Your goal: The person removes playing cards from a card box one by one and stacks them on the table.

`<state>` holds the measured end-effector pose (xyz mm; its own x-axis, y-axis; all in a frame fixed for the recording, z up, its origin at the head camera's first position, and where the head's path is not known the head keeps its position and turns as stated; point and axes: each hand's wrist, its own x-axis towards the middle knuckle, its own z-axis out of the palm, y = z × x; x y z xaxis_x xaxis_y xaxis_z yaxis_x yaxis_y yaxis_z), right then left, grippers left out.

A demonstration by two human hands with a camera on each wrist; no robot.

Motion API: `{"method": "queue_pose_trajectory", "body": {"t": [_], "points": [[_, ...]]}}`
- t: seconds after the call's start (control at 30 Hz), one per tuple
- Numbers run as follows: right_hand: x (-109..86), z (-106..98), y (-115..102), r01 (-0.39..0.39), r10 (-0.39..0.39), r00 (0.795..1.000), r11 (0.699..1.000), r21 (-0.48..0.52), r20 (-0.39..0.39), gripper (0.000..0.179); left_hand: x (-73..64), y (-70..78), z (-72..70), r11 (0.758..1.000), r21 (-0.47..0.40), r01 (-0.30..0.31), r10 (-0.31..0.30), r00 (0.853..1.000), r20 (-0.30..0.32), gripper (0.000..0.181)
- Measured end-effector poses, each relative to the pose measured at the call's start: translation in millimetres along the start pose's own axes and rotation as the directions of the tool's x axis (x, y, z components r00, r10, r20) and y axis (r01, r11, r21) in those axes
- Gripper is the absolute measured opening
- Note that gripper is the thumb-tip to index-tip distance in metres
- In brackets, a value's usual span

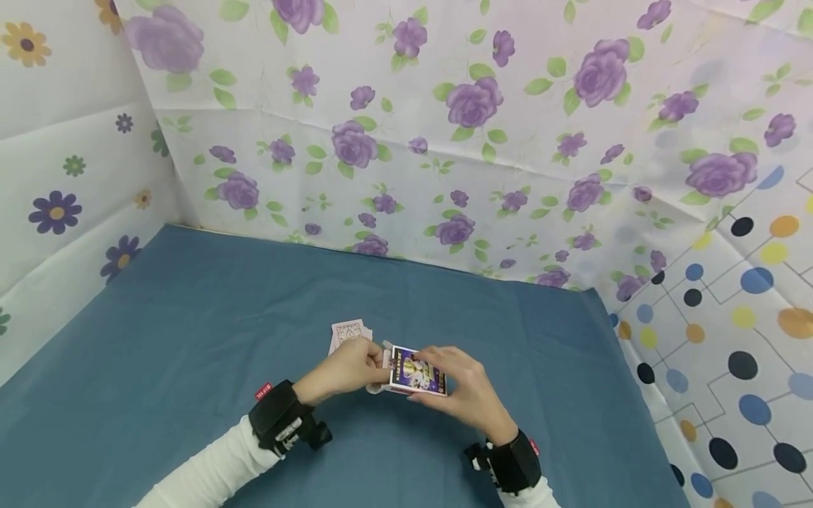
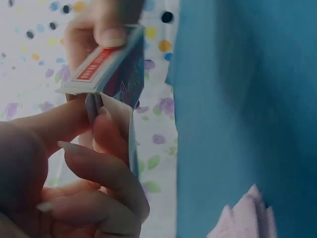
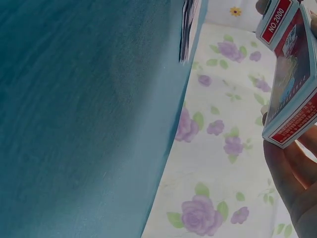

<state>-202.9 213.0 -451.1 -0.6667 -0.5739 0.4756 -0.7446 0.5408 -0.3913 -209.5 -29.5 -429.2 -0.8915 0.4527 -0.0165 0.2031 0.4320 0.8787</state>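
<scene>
A playing card box [image 1: 418, 372] with a dark picture on its face is held above the cloth by my right hand [image 1: 466, 388], thumb along one edge and fingers along the other. Its end flap stands open toward my left hand [image 1: 346, 368]. At that open end, my left thumb and index finger pinch a thin stack of cards [image 2: 93, 107] that sticks partly out of the box. How many cards are still inside is hidden. Beside my left hand, a loose pile of playing cards [image 1: 346, 330] with a red-patterned back lies on the cloth.
A blue cloth [image 1: 254, 296] covers the table. Behind it hangs a white curtain [image 1: 406, 197] with purple roses. Flowered fabric [image 1: 57, 169] stands at the left, and dotted fabric [image 1: 730, 339] at the right.
</scene>
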Motion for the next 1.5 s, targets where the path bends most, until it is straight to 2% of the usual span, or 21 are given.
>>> {"method": "queue_pose_trajectory", "body": {"t": [0.07,0.2,0.3,0.43,0.53,0.67,0.73,0.83,0.97,1.1,1.23,1.33,1.5], "points": [[-0.2,1,0,0.001,-0.001,1.0,1.0,0.0,-0.001,0.056,0.8,-3.3,-1.6,0.995,-0.083,0.056,-0.054,0.998,0.033,0.027],[-1.3,3,1,-0.003,0.003,1.0,1.0,0.008,0.003,0.056,-0.5,-9.2,-4.9,0.975,-0.172,0.141,-0.129,0.989,0.079,0.027],[-2.4,5,1,-0.013,0.013,1.0,1.0,0.01,0.005,0.056,-2.3,-12.8,-8.9,0.961,-0.212,0.178,-0.157,0.981,0.112,0.031],[-4.3,5,3,-0.03,0.03,1.0,1.0,-0.001,0.005,0.056,-4.5,-17.6,-16.6,0.936,-0.291,0.2,-0.157,0.974,0.165,0.026],[-5.5,5,4,-0.045,0.045,0.999,0.999,-0.009,0.003,0.056,-6.1,-22.0,-21.4,0.895,-0.392,0.212,-0.132,0.966,0.22,0.024],[-6.5,5,5,-0.065,0.065,0.998,0.998,-0.011,0.004,0.055,-7.7,-26.4,-25.3,0.812,-0.535,0.233,-0.082,0.953,0.291,0.037],[-6.4,4,5,-0.076,0.076,0.997,0.997,-0.005,0.012,0.055,-8.4,-28.4,-27.3,0.783,-0.577,0.232,-0.06,0.951,0.302,0.042],[-6.6,3,6,-0.085,0.085,0.996,0.996,-0.006,0.018,0.055,-9.7,-31.3,-32.3,0.773,-0.597,0.212,-0.037,0.956,0.292,0.049],[-7.2,0,9,-0.091,0.091,0.996,0.996,-0.017,0.006,0.056,-11.6,-34.7,-40.2,0.766,-0.613,0.193,-0.036,0.965,0.259,0.06],[-7.7,-1,12,-0.093,0.092,0.996,0.996,-0.013,-0.008,0.055,-12.9,-38.4,-45.9,0.744,-0.645,0.173,-0.043,0.976,0.212,0.064],[-8.9,-1,12,-0.102,0.102,0.995,0.995,-0.005,-0.01,0.055,-15.3,-41.3,-49.6,0.751,-0.642,0.152,-0.072,0.986,0.149,0.059],[-9.9,-1,12,-0.11,0.11,0.994,0.994,-0.003,-0.01,0.055,-16.4,-41.4,-51.0,0.758,-0.634,0.152,-0.111,0.988,0.105,0.051],[-11.5,0,12,-0.124,0.124,0.992,0.992,-0.004,-0.002,0.054,-14.5,-40.3,-52.7,0.747,-0.647,0.152,-0.158,0.986,0.049,0.037]]}}
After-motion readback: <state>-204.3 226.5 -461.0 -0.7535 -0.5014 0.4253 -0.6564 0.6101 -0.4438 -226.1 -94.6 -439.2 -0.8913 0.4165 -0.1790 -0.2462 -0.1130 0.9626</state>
